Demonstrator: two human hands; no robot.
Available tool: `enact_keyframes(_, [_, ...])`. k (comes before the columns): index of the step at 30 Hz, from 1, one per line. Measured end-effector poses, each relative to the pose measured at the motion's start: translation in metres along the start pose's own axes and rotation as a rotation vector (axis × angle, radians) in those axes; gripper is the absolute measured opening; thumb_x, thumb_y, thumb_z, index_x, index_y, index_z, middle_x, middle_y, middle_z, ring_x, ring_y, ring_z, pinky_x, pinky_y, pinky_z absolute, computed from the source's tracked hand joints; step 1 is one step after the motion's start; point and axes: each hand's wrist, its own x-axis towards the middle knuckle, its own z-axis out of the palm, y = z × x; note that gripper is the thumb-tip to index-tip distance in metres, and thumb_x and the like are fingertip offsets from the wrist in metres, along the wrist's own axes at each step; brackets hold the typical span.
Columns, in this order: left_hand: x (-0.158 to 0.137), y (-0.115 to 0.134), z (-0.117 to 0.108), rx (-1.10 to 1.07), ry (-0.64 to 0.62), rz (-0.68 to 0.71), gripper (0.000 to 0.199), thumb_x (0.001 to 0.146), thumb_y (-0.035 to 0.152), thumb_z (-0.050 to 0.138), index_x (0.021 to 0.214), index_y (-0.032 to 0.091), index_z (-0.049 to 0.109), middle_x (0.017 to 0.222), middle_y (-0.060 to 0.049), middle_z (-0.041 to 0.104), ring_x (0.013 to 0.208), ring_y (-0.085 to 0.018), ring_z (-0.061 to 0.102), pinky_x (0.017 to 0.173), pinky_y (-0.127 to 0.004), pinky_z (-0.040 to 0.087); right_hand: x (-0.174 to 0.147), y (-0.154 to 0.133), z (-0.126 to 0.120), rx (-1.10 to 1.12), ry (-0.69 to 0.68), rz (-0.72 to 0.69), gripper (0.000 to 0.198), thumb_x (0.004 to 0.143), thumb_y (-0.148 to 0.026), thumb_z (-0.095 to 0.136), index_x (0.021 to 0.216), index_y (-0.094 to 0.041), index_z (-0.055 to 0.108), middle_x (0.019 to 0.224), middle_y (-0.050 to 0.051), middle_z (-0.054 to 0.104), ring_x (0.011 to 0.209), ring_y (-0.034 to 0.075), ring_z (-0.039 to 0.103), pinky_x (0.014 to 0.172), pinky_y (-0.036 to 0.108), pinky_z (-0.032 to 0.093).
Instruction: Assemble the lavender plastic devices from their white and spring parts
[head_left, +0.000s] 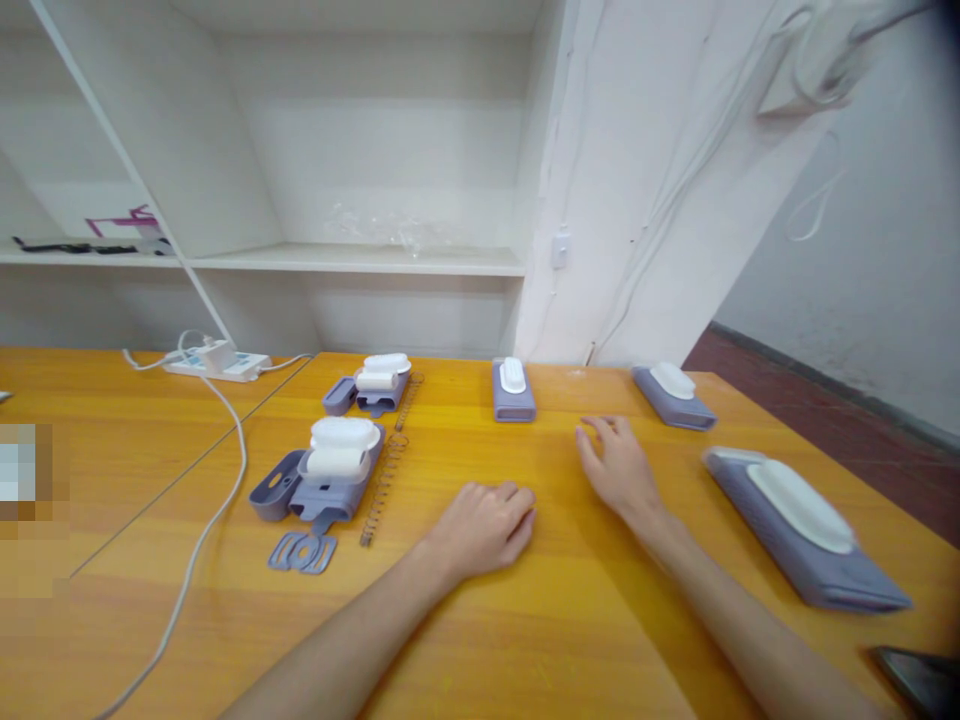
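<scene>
My left hand (487,528) rests on the wooden table with its fingers curled in, and nothing shows in it. To its left stands a group of grey-purple plastic parts: a housing (330,500) with white oval pieces (345,433) on top, a small hollow cap (276,487), a flat cut-out plate (302,552) and a coil spring (382,490). My right hand (619,465) hovers or rests over the table, fingers apart and empty. Beyond it lie a purple block with a white oval top (514,392) and a similar block (673,395); a larger one (795,520) lies to its right.
A second set of parts (382,385) with another spring (409,400) sits farther back. A power strip (217,362) and its white cable (225,490) lie on the left. Shelves (360,258) rise behind the table (480,640). A dark phone-like object (919,680) is at the lower right.
</scene>
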Motion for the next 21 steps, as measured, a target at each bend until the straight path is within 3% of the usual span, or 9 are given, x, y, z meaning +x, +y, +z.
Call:
enact_keyframes(3, [0.000, 0.000, 0.001, 0.003, 0.004, 0.003, 0.018, 0.092, 0.029, 0.032, 0.091, 0.022, 0.049, 0.083, -0.002, 0.063, 0.071, -0.017, 0.061, 0.057, -0.027, 0.040, -0.027, -0.027, -0.003, 0.126, -0.087, -0.058, 0.025, 0.091, -0.034, 0.039, 0.091, -0.019, 0.059, 0.090, 0.006, 0.061, 0.074, 0.017, 0.059, 0.069, 0.027, 0.041])
enact_keyframes(6, [0.000, 0.000, 0.002, 0.015, 0.018, -0.002, 0.018, 0.092, 0.029, 0.033, 0.090, 0.021, 0.049, 0.081, -0.002, 0.062, 0.071, -0.017, 0.061, 0.058, -0.027, 0.040, -0.045, -0.037, -0.006, 0.094, -0.171, -0.132, 0.023, 0.091, -0.031, 0.039, 0.077, -0.020, 0.054, 0.076, 0.002, 0.061, 0.066, 0.015, 0.057, 0.061, 0.026, 0.036])
enact_keyframes(14, [-0.006, 0.002, 0.001, 0.180, 0.150, -0.044, 0.017, 0.091, 0.024, 0.036, 0.087, 0.020, 0.052, 0.080, -0.003, 0.057, 0.077, -0.020, 0.055, 0.062, -0.031, 0.041, -0.050, -0.036, -0.006, -0.010, -0.209, -0.205, 0.023, 0.091, -0.029, 0.038, 0.075, -0.021, 0.051, 0.075, 0.001, 0.062, 0.065, 0.014, 0.057, 0.057, 0.026, 0.028])
enact_keyframes(17, [-0.006, -0.001, -0.009, 0.245, 0.227, -0.115, 0.019, 0.091, 0.024, 0.035, 0.086, 0.020, 0.053, 0.081, -0.004, 0.056, 0.081, -0.021, 0.052, 0.066, -0.032, 0.040, -0.049, -0.037, -0.007, 0.000, -0.209, -0.204, 0.022, 0.091, -0.029, 0.039, 0.074, -0.021, 0.051, 0.076, 0.001, 0.063, 0.066, 0.014, 0.057, 0.057, 0.026, 0.027])
enact_keyframes(21, [-0.001, -0.012, -0.033, 0.264, 0.296, -0.323, 0.023, 0.091, 0.029, 0.035, 0.096, 0.018, 0.056, 0.090, -0.008, 0.055, 0.089, -0.024, 0.049, 0.076, -0.035, 0.038, -0.048, -0.037, -0.010, 0.005, -0.221, -0.203, 0.022, 0.091, -0.028, 0.039, 0.074, -0.021, 0.051, 0.076, 0.001, 0.063, 0.065, 0.014, 0.057, 0.057, 0.026, 0.026])
